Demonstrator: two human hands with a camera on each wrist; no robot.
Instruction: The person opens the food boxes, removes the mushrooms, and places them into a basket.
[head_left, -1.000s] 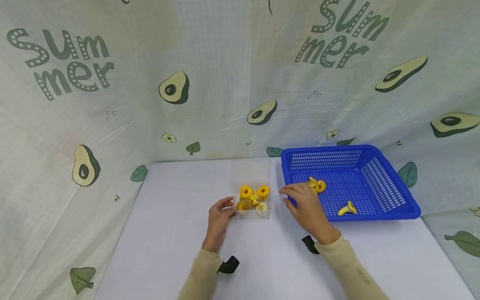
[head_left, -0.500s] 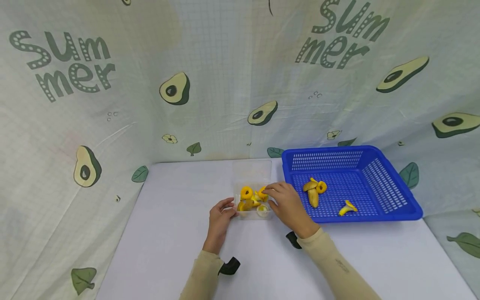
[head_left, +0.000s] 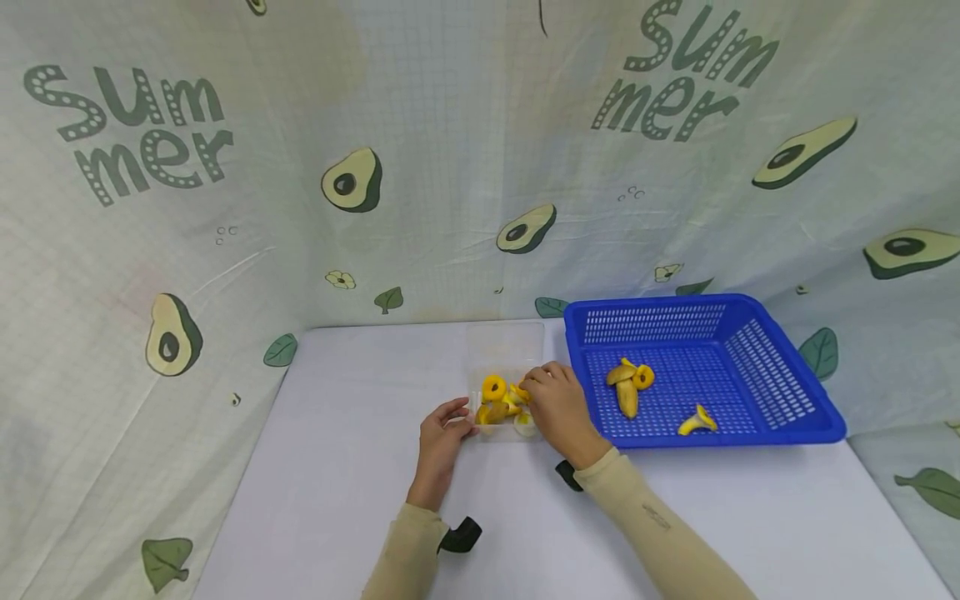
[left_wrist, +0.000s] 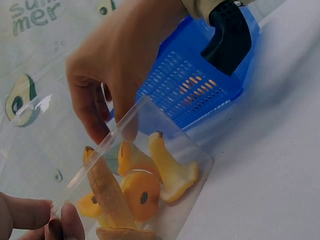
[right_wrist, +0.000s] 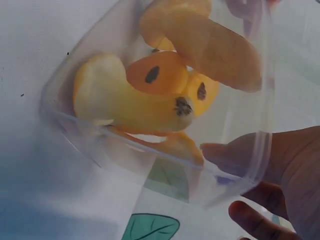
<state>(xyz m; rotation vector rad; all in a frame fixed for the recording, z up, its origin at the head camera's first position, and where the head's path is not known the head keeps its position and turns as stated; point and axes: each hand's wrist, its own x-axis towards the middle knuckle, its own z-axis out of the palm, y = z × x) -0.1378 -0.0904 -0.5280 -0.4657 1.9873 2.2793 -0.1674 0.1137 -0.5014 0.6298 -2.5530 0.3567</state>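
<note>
A clear plastic box (head_left: 498, 435) holds several yellow mushrooms (head_left: 493, 387) and a brownish one (left_wrist: 107, 187). My left hand (head_left: 441, 442) grips the box's left wall, with fingertips on both sides of it in the left wrist view. Over the box's right side my right hand (head_left: 558, 410) reaches down, palm low. Its thumb tip (right_wrist: 212, 154) sits right at the end of a yellow mushroom (right_wrist: 172, 145) inside the box, and its other fingers stand apart from the thumb. In the head view the right hand hides part of that mushroom.
Right of the box stands a blue plastic basket (head_left: 750, 437). In it lie a brown-capped mushroom (head_left: 627, 398) beside a yellow ring-shaped one (head_left: 642, 377), and a yellow mushroom (head_left: 697, 421) near the front. The box's lid (head_left: 506, 343) lies back, against the table's far side.
My right hand has moved left from the basket's edge to the box and lowered its fingers among the mushrooms. The left hand has stayed at the box's left wall.
</note>
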